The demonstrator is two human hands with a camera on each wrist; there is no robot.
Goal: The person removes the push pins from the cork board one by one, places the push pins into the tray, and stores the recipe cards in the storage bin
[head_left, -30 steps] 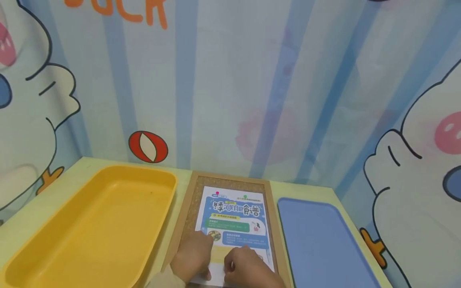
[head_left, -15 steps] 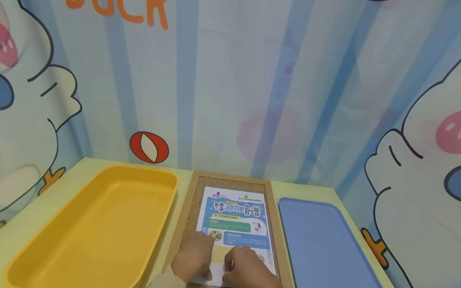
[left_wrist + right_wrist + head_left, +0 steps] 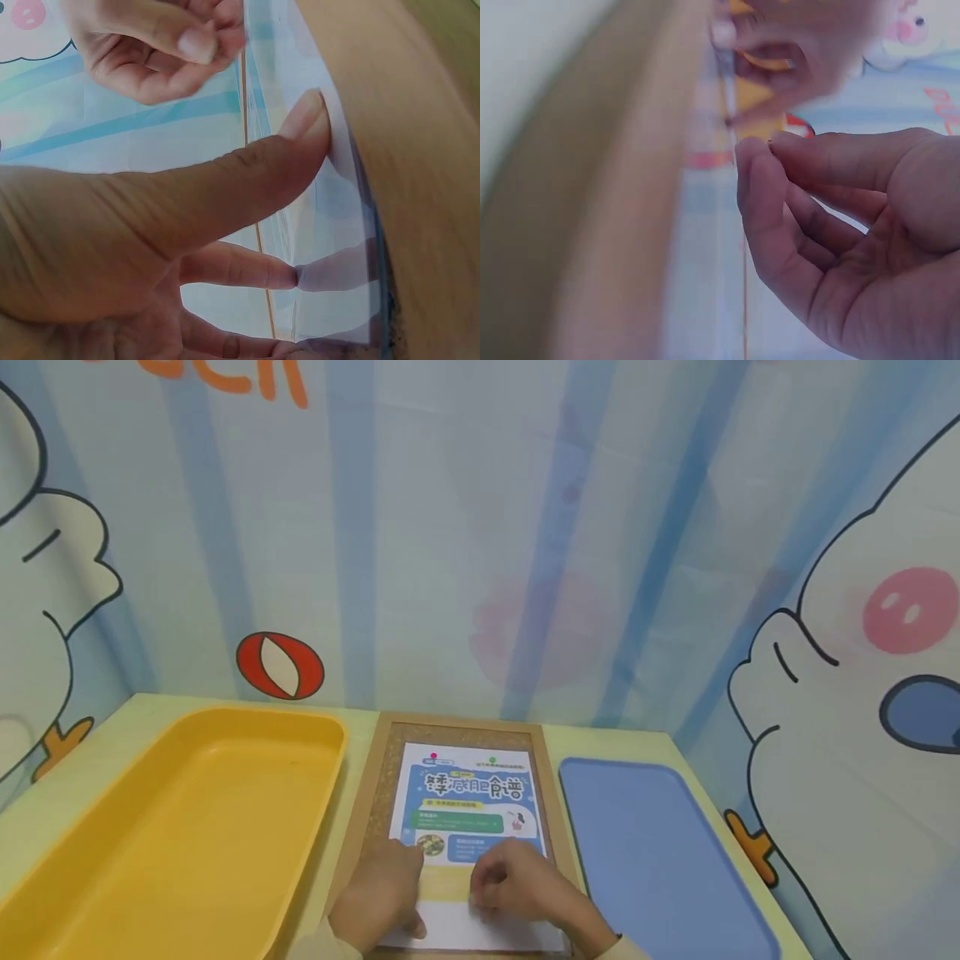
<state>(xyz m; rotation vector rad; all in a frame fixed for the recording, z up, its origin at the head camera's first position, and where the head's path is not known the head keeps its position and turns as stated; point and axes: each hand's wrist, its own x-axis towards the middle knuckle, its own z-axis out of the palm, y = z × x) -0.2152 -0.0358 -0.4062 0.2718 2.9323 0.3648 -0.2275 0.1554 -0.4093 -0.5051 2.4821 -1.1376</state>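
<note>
A printed sheet (image 3: 459, 931) with Chinese lettering lies on a wood-framed cork board (image 3: 387, 777); a pink pin (image 3: 433, 756) and a green pin (image 3: 492, 760) sit near its top corners. My left hand (image 3: 380, 893) rests on the sheet's lower left, and the left wrist view shows its thumb extended on the paper (image 3: 341, 217). Over the lower right part is my right hand (image 3: 525, 885), fingers curled. In the right wrist view the right hand (image 3: 840, 217) pinches a tiny object, mostly hidden, between thumb and fingertip.
A deep yellow tray (image 3: 339, 760) stands left of the board on the pale yellow table (image 3: 615, 739). To the right lies a shallow blue tray (image 3: 645, 835). Behind the table hangs a striped cartoon curtain (image 3: 420, 543).
My right hand has moved up and slightly right over the sheet, uncovering more of its lower part. My left hand keeps its place on the paper. The head view has turned a little right.
</note>
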